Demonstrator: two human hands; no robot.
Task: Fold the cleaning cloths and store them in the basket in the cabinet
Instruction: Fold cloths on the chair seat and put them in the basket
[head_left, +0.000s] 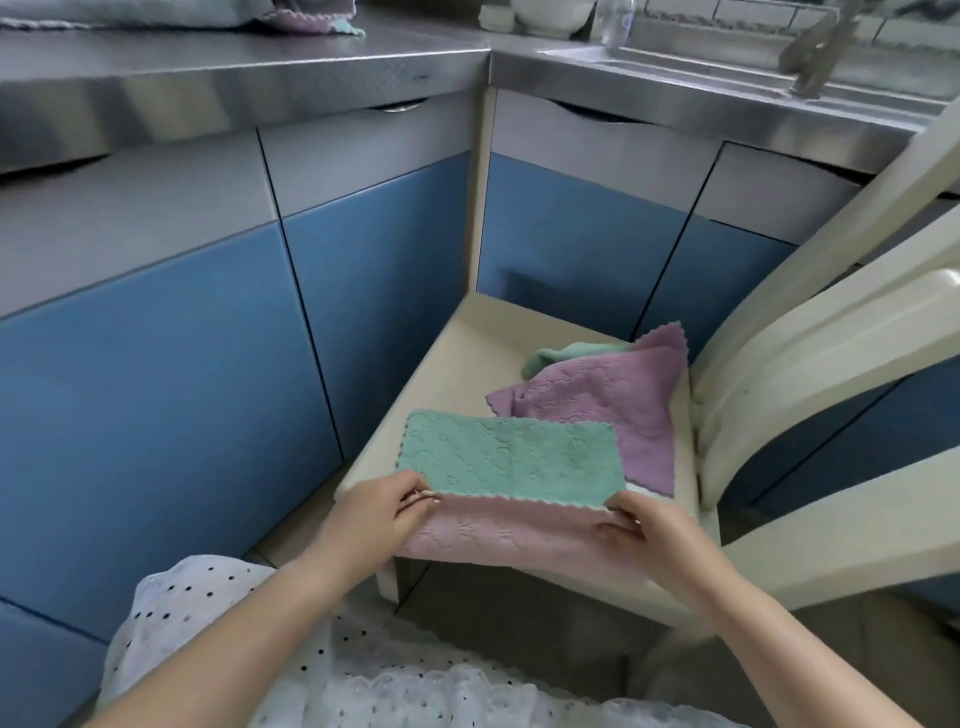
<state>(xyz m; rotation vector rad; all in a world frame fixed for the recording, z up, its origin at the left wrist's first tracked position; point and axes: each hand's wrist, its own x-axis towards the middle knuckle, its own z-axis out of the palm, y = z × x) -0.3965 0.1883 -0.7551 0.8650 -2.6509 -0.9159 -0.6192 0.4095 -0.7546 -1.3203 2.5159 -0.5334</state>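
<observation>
A cloth with a green side (511, 457) and a pink side (511, 530) lies half folded over the front of a cream chair seat (457, 343). My left hand (382, 512) pinches the cloth's left corner at the scalloped edge. My right hand (647, 535) pinches its right corner. Behind it on the seat a purple cloth (608, 395) lies crumpled, with another green cloth (563, 353) partly under it. No basket shows.
Blue and grey cabinet doors (156, 389) stand shut on the left and behind the chair. The chair back (810, 374) rises at the right. On the steel counter (234, 57) lie more cloths (311, 21); a sink (727, 62) is at the top right.
</observation>
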